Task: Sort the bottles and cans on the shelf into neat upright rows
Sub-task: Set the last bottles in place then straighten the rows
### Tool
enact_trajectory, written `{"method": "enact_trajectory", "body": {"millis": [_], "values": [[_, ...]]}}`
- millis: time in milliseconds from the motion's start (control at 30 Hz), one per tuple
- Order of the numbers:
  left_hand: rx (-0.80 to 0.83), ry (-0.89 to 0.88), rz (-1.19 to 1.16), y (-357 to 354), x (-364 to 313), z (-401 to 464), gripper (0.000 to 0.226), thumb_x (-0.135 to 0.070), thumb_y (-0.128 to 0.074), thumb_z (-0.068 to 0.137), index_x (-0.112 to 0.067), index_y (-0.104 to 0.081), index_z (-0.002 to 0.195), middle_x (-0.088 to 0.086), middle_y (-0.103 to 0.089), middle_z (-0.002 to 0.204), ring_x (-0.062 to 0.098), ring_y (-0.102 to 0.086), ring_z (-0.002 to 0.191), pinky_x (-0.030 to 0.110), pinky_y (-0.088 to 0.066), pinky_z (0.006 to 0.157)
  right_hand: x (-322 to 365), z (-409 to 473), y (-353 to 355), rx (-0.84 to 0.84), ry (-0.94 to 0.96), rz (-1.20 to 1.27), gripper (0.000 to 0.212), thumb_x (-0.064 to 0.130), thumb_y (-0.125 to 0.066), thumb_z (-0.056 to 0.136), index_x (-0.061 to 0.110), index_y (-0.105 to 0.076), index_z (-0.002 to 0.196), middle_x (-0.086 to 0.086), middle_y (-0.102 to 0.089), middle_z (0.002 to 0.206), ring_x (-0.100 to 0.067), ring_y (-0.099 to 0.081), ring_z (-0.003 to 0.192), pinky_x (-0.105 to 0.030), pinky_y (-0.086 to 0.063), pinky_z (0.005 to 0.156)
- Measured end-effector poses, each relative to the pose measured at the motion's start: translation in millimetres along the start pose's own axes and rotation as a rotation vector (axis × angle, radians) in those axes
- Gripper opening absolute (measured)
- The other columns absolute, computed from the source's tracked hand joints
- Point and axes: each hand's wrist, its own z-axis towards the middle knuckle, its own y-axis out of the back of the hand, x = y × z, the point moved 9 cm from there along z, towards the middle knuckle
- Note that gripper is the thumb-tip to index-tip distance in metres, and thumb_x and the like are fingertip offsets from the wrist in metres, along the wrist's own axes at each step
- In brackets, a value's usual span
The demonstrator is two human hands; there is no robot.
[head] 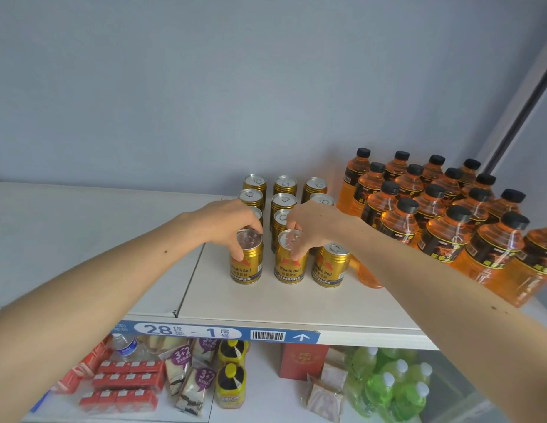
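Note:
Gold drink cans stand upright in three rows on the white shelf (266,306). My left hand (232,224) grips the rim of the front left can (246,264) from above. My right hand (312,227) grips the top of the front middle can (290,267). The front right can (330,267) stands free beside it. More cans (284,186) line up behind, partly hidden by my hands. To the right, several orange bottles (431,209) with black caps stand upright in rows.
The grey wall closes the back of the shelf. A blue label strip (217,332) runs along the front edge. The lower shelf holds red cartons (128,383), snack packs, yellow bottles (231,383), a red box and green bottles (394,389).

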Motion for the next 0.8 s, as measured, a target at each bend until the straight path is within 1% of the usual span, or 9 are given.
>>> {"method": "enact_trajectory", "body": {"millis": [133,200,467,600,700,800], "values": [[-0.014,0.001,0.008,0,-3,2,0.062,-0.034,-0.085,0.068,-0.030,-0.061,0.124,-0.006,-0.061,0.115,0.014,-0.052,0.099,0.027,-0.041,0.066,1,-2,0,0.017,0.022,-0.004,0.071,0.043,-0.082,0.069,0.014,-0.058,0.129,-0.004,-0.067,0.113,-0.023,-0.062,0.101,-0.038,-0.055,0.086],[-0.023,0.000,0.005,1,-5,3,0.061,-0.033,-0.085,0.068,-0.029,-0.061,0.124,-0.005,-0.061,0.116,0.016,-0.054,0.102,0.026,-0.040,0.065,0,-3,0,0.022,0.028,0.003,0.071,0.041,-0.082,0.070,0.014,-0.057,0.130,-0.005,-0.066,0.115,-0.023,-0.061,0.102,-0.038,-0.054,0.087],[-0.015,0.007,0.007,0,-8,2,0.060,-0.031,-0.084,0.070,-0.027,-0.061,0.125,-0.002,-0.061,0.118,0.019,-0.056,0.106,0.028,-0.044,0.069,1,-6,0,0.030,0.020,0.019,0.073,0.039,-0.082,0.071,0.016,-0.053,0.134,-0.005,-0.063,0.120,-0.024,-0.060,0.106,-0.040,-0.053,0.089],[-0.005,-0.003,-0.020,0,-7,3,0.061,-0.031,-0.084,0.070,-0.026,-0.060,0.126,-0.002,-0.061,0.120,0.018,-0.056,0.106,0.028,-0.047,0.072,2,-8,-1,0.035,0.021,-0.001,0.073,0.041,-0.080,0.072,0.017,-0.051,0.135,-0.004,-0.062,0.121,-0.024,-0.059,0.108,-0.040,-0.053,0.089],[-0.014,0.026,-0.147,7,3,4,0.064,-0.035,-0.084,0.068,-0.025,-0.062,0.127,-0.004,-0.062,0.120,0.014,-0.058,0.105,0.029,-0.048,0.078,-8,-11,5,0.027,-0.002,0.051,0.075,0.046,-0.078,0.073,0.015,-0.050,0.135,-0.003,-0.062,0.122,-0.023,-0.058,0.110,-0.040,-0.052,0.091],[-0.112,0.106,-0.292,25,23,7,0.054,-0.043,-0.080,0.072,-0.025,-0.066,0.121,-0.002,-0.067,0.110,0.009,-0.059,0.093,0.025,-0.044,0.076,-36,-12,24,-0.054,-0.058,0.112,0.059,0.047,-0.074,0.077,0.011,-0.061,0.123,-0.003,-0.067,0.113,-0.023,-0.062,0.103,-0.040,-0.054,0.088]]}}
